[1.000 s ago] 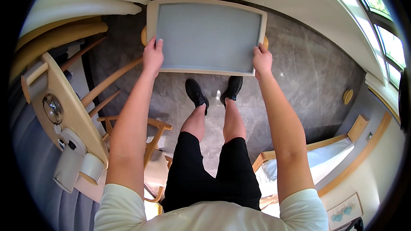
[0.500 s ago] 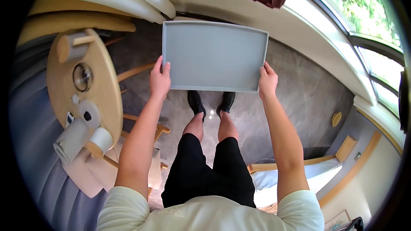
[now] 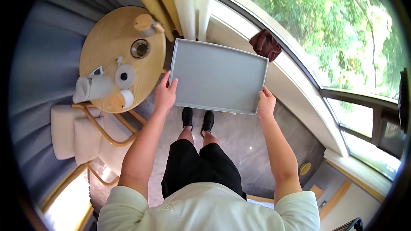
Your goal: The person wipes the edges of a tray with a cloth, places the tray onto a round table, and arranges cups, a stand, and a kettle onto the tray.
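A grey rectangular tray (image 3: 218, 77) with a low raised rim is held out in front of me, with nothing on it. My left hand (image 3: 166, 93) grips its left edge, thumb on the inner side of the rim. On the opposite short edge my right hand (image 3: 266, 102) is closed round the rim near the lower corner. The fingers under the tray are partly hidden. The tray tilts slightly, its right side lower in the view.
Left stands a round wooden table (image 3: 100, 38) bearing a glass ashtray-like dish (image 3: 140, 48), a white roll (image 3: 125, 76), a phone and several containers. A cushioned armchair (image 3: 81, 134) is below it. Dark red cloth (image 3: 265, 45) lies on the window sill; curtains (image 3: 43, 81) hang left.
My view has turned left and lifted, so the round table, armchair and window show more fully. The tray stays in both hands and now sits lower in view, slightly tilted.
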{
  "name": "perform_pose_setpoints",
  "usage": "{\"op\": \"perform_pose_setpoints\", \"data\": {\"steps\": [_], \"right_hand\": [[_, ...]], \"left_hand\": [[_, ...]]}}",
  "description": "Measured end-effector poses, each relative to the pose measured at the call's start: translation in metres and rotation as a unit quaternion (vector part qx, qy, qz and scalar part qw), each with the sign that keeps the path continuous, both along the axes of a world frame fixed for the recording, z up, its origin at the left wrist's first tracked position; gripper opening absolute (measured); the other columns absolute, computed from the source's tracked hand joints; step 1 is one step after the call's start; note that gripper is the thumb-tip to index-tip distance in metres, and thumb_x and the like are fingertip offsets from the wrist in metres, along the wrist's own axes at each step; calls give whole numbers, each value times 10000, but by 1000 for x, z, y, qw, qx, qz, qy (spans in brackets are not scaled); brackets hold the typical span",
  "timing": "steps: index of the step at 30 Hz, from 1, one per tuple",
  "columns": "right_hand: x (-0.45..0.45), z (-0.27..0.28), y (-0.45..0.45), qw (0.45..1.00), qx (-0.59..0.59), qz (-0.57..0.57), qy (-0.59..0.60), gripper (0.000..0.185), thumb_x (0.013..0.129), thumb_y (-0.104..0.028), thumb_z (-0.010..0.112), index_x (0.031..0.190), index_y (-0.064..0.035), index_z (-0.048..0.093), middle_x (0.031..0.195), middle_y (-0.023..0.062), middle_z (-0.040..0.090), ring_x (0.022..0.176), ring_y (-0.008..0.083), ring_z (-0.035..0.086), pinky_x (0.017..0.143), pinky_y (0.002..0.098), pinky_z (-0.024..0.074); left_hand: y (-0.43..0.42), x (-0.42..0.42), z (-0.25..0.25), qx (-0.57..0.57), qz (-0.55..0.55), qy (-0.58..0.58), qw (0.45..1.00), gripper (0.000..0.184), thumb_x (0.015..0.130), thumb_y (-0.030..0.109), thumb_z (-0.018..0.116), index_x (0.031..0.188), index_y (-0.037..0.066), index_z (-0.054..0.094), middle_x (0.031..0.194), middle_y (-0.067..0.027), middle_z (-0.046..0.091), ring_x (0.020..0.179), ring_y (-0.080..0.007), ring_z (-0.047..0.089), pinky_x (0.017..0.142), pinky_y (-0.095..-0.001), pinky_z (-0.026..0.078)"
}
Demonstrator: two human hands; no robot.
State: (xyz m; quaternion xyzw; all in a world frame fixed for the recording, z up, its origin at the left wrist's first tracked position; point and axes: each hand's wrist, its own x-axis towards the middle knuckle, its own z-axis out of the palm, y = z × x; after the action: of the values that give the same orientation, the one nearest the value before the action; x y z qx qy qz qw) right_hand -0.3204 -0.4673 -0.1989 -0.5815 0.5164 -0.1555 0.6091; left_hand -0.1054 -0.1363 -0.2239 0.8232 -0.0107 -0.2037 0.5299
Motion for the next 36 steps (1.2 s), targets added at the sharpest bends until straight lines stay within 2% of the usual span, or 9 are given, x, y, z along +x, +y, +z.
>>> {"op": "perform_pose_setpoints", "data": {"steps": [4,10,12,19,24,27,31,32,36], "right_hand": [[28,43,-2,998,10,37,-44,412,994,-33,551,1377,100,626,1223,108,727,1051,144,666,937,283,514],[74,118,25,991,-15,118,-54,386,982,-54,578,1337,61,677,1148,79,737,1017,131,664,905,288,520],[90,114,30,987,-25,139,-73,382,979,-58,586,1332,45,688,1108,49,735,943,102,652,833,266,514],[147,144,90,973,-54,211,-72,390,981,-71,600,1349,24,687,1006,-24,713,741,23,549,636,208,428],[192,158,128,962,-33,257,-81,398,984,-95,607,1351,41,680,981,9,716,751,44,571,651,231,451],[218,164,153,954,-70,287,-58,394,984,-103,610,1338,53,685,981,11,716,765,52,584,664,236,464],[254,178,199,948,-87,294,-91,391,987,-114,621,1332,59,687,1030,38,737,847,69,614,735,241,488],[262,185,209,950,-45,292,-99,394,990,-116,632,1336,65,681,1064,55,745,876,79,622,764,248,492],[302,196,241,940,-61,317,-110,402,997,-94,651,1368,63,645,1107,91,730,900,122,670,703,277,528]], "left_hand": [[19,5,51,-16,42,-17,999,536,1034,285,664,1474,-2,554,1179,-161,749,1046,-225,700,933,-345,526],[72,8,115,-31,91,-27,995,504,1043,312,659,1459,37,588,1083,-138,768,950,-179,706,866,-322,536],[92,6,140,-16,105,-35,994,493,1047,319,655,1452,43,600,1044,-127,765,908,-163,686,846,-312,530],[177,5,169,-3,174,-81,981,483,1050,321,652,1441,41,610,1033,-118,762,896,-150,673,836,-310,527],[228,16,198,4,216,-131,968,428,1070,283,619,1422,38,626,980,-113,753,862,-142,651,816,-306,523],[261,23,211,11,229,-135,964,391,1082,251,594,1417,52,634,975,-104,750,858,-138,644,815,-295,515],[308,40,209,2,247,-144,958,374,1086,225,572,1421,71,633,989,-94,749,877,-129,646,826,-280,505],[319,44,211,2,252,-141,957,374,1087,217,566,1428,76,628,997,-94,748,886,-128,647,833,-276,502],[357,64,225,-23,265,-155,951,381,1086,182,548,1449,84,612,1033,-102,744,915,-125,642,864,-270,495]]}}
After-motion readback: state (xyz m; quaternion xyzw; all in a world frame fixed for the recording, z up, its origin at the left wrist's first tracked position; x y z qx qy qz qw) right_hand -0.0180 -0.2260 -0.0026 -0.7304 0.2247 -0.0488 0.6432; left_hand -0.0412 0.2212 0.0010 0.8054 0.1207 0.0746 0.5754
